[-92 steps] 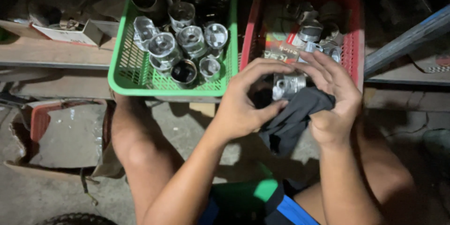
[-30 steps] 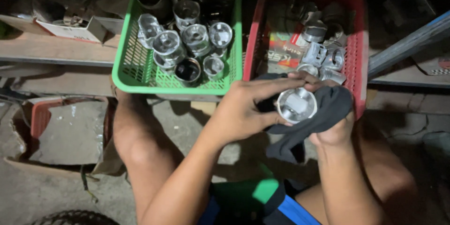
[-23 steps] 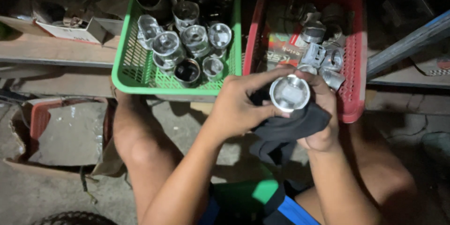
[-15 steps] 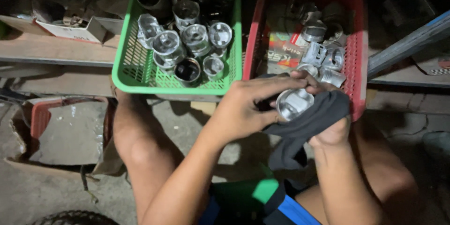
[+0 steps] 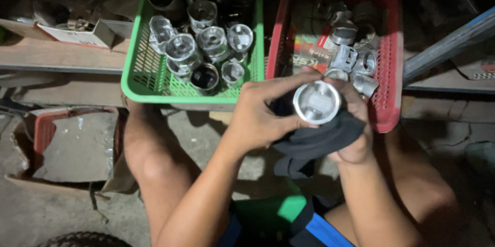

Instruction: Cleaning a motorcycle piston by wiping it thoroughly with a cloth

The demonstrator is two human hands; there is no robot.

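Shiny metal piston (image 5: 316,102) held up betw both hands, crown facing cam, long axis pointing roughly toward the viewer. L hand (image 5: 258,118) wrapped round its left side, fingers over the top edge. R hand (image 5: 356,128) cupping it from below/right thru dark rag (image 5: 314,141), closed on both. Red basket (image 5: 389,66) just behind; green basket (image 5: 149,66) w/ more pistons to the left.

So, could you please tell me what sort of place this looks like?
Probably a small engine repair workshop: a green basket and a red basket hold metal pistons, and both hands grip a shiny piston over a dark rag.
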